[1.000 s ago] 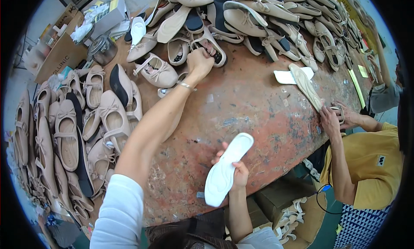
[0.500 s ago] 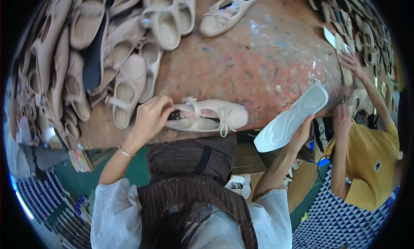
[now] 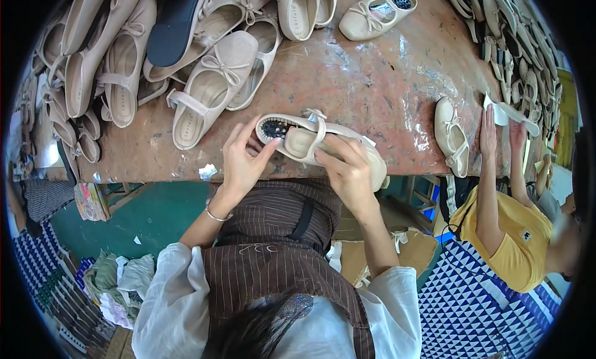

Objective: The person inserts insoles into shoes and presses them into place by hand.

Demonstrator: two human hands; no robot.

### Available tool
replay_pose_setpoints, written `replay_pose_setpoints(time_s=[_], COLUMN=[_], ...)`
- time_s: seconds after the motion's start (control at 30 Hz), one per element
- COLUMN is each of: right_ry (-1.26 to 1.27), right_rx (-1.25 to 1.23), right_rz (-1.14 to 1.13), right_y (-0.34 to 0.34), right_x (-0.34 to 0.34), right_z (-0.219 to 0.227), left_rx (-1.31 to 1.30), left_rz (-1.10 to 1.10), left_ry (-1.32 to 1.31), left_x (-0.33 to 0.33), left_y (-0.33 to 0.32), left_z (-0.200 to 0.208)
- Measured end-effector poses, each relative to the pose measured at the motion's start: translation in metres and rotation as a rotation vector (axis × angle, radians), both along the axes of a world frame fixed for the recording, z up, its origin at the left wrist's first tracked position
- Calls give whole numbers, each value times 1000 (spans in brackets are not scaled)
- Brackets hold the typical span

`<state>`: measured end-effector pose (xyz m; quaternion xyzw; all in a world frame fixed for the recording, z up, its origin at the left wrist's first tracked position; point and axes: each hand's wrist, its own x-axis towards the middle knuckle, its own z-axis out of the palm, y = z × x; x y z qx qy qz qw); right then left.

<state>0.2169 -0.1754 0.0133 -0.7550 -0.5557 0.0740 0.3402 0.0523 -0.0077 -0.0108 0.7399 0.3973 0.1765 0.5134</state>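
Note:
A beige strap shoe (image 3: 374, 163) lies on its sole at the table's near edge, heel to the left and toe to the right. My left hand (image 3: 244, 157) pinches the near rim at its heel, where a dark, speckled inner sole shows. A beige insole (image 3: 299, 143) sits partly inside the shoe, its rounded heel end visible short of the shoe's heel. My right hand (image 3: 351, 172) curls over the opening with its fingertips inside beside the strap, holding the insole. The insole's front part is hidden by the strap, the upper and my right hand.
Several beige bow shoes (image 3: 214, 89) are heaped at the left. Another shoe (image 3: 377, 16) rests at the far middle. On the right, a single shoe (image 3: 452, 137) lies near a co-worker in a yellow shirt (image 3: 518, 235), who handles a pale insole (image 3: 521, 118). More shoes line the far right.
The insole has gone from my right hand's grip beside the shoe into the shoe's opening. My right hand has moved left onto the shoe. A shoe now lies near the co-worker.

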Motion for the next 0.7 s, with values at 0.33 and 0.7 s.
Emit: replay_pose_setpoints(time_s=[0.33,0.7], right_ry=[159,-37], right_rx=[12,9], right_rz=[-28,55], right_y=[52,50], right_x=[-15,-18], right_z=[-11,-31], left_rx=[-19,-11], left_rz=[-11,84], left_ry=[-63,22], left_x=[1,19], left_y=[13,14], left_z=[-15,-10])
